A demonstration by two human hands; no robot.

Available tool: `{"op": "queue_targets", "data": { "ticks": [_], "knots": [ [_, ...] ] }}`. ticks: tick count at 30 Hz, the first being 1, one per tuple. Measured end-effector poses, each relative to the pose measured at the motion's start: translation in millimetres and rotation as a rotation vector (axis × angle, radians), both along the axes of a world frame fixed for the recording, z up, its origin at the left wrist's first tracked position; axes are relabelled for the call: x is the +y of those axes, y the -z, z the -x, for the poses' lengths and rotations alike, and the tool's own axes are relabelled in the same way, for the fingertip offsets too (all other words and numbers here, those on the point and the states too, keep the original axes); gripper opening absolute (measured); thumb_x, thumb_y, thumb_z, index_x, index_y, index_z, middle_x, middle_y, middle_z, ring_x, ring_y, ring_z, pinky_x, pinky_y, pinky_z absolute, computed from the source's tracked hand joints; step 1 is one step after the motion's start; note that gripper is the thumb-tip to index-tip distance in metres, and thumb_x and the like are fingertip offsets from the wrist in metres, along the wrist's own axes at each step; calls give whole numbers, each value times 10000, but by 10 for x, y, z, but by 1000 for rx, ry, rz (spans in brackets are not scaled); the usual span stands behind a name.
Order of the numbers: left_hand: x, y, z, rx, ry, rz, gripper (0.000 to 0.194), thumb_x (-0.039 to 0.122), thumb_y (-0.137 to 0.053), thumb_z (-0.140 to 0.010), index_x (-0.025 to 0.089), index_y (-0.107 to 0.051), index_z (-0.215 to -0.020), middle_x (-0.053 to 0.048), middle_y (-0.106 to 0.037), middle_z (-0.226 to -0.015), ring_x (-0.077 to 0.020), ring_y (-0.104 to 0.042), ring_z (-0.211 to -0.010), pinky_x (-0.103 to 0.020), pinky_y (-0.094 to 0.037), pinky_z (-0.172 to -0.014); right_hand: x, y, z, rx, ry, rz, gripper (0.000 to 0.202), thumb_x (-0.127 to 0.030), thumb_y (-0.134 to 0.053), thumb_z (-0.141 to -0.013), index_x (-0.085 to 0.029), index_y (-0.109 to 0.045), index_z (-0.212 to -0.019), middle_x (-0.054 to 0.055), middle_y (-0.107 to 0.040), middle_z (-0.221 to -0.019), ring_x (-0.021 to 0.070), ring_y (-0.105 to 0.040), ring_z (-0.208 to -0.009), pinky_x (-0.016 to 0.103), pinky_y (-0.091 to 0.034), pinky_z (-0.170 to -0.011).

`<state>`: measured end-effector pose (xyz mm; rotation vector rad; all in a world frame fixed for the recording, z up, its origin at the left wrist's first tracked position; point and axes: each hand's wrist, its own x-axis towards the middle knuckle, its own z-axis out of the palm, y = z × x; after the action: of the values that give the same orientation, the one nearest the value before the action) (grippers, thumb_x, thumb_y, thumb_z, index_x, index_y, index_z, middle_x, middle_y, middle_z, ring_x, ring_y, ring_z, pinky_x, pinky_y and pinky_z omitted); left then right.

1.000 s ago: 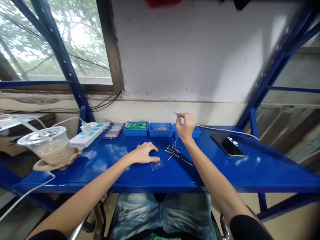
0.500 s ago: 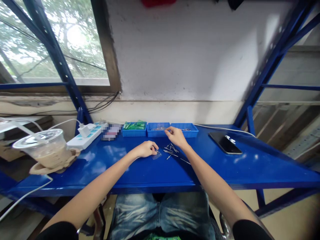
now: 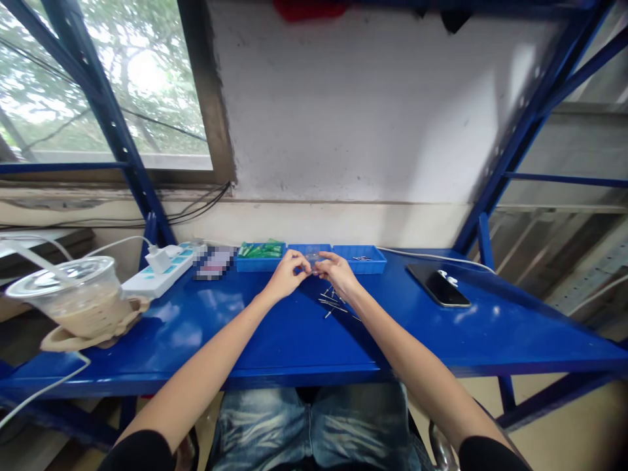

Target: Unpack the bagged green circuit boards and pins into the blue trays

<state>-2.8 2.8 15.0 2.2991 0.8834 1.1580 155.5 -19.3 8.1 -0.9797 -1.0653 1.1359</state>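
A small clear plastic bag point(image 3: 313, 260) is raised between my hands, in front of the middle blue bin point(image 3: 309, 248). My left hand point(image 3: 289, 271) pinches it at its left side, thumb against fingertips. From the right, my right hand point(image 3: 337, 269) grips it, fingers bent around its edge. Whether anything is in the bag is too small to make out. Just below my right hand, several thin metal pins point(image 3: 333, 303), shaped like blind rivets, lie scattered on the blue table point(image 3: 294, 340).
Behind my left hand is a blue bin point(image 3: 260, 265) of green packets; the right bin point(image 3: 367, 267) holds metal pins. A phone point(image 3: 438, 286) with white earbuds point(image 3: 449, 278) lies to the right. Leftward are a power strip point(image 3: 159, 273) and a drink cup point(image 3: 78, 297).
My left hand has lifted the plastic bag off the tabletop, moving up and away from me. My right hand has come back from the middle bin and meets it at the bag.
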Motion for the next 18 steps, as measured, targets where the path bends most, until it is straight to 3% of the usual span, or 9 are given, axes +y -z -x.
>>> {"op": "queue_targets", "data": {
  "ticks": [2, 4, 8, 11, 14, 18],
  "knots": [
    [-4, 81, 24, -3, -43, 30, 58, 161, -564, -741, 164, -622, -746, -49, -449, -968, -150, -507, -852, -287, -453, -746, 19, 20, 1, -28, 42, -52, 444, -168, -695, -570, -160, -571, -996, -32, -621, -583, 120, -581, -555, 228, -425, -535],
    [-8, 129, 60, -28, -100, 110, 103, 188, -565, -749, 174, -651, -805, -48, -478, -958, -148, -508, -829, -290, -445, -756, 27, 31, 4, -94, 64, -116, 378, -171, -675, -573, -157, -608, -944, -30, -624, -598, 123, -580, -584, 252, -446, -597],
    [-24, 144, 88, -247, -58, 539, 357, 443, -479, -824, 136, -652, -884, -54, -571, -800, -132, -517, -688, -237, -397, -591, -6, 27, 17, -358, 93, -300, 111, -246, -622, -652, -168, -646, -727, 17, -654, -712, 155, -590, -700, 305, -459, -696],
    [-20, 144, 64, -414, 3, 735, 446, 530, -522, -774, 105, -633, -849, -53, -596, -726, -106, -517, -598, -210, -348, -524, -52, 24, 41, -598, 129, -500, 107, -211, -572, -701, -190, -677, -700, 35, -643, -803, 179, -572, -829, 346, -436, -803],
    [-12, 153, 53, -437, -15, 611, 322, 407, -641, -711, 126, -620, -866, -31, -615, -723, -108, -542, -617, -214, -377, -558, -75, 22, 65, -691, 214, -560, 166, -155, -545, -700, -210, -701, -712, 53, -580, -926, 189, -527, -943, 370, -395, -899],
    [-58, 183, 68, -293, -128, 148, 139, 237, -600, -745, 161, -624, -859, -22, -621, -798, -127, -559, -706, -251, -432, -669, -68, -4, 73, -582, 200, -306, 158, -284, -583, -718, -190, -703, -759, 56, -561, -924, 191, -537, -909, 350, -426, -836]
  ]
}}
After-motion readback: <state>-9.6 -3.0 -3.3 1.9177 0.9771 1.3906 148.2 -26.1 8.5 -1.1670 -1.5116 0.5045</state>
